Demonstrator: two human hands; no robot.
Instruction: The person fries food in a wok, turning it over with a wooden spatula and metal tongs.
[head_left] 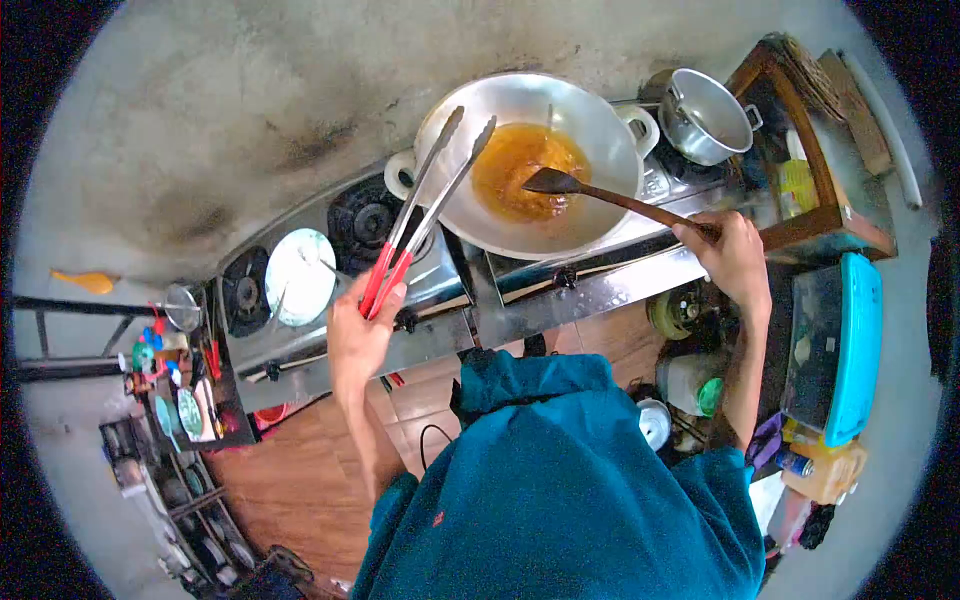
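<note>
Tongs [425,205] with red grips are resting in the left hand [362,325], fingers closed round the handles, the long axis running from seven o'clock up to one o'clock, the slightly parted tips hanging over the wok [600,130] rim. The right hand [735,255] is gripping a wooden spatula [610,195] tightly, its blade pointing toward ten o'clock and dipping into orange oil [525,165]. A small pot [705,115] is sitting just beyond the wok at two o'clock; a white lid [298,275] is covering the burner at eight o'clock.
</note>
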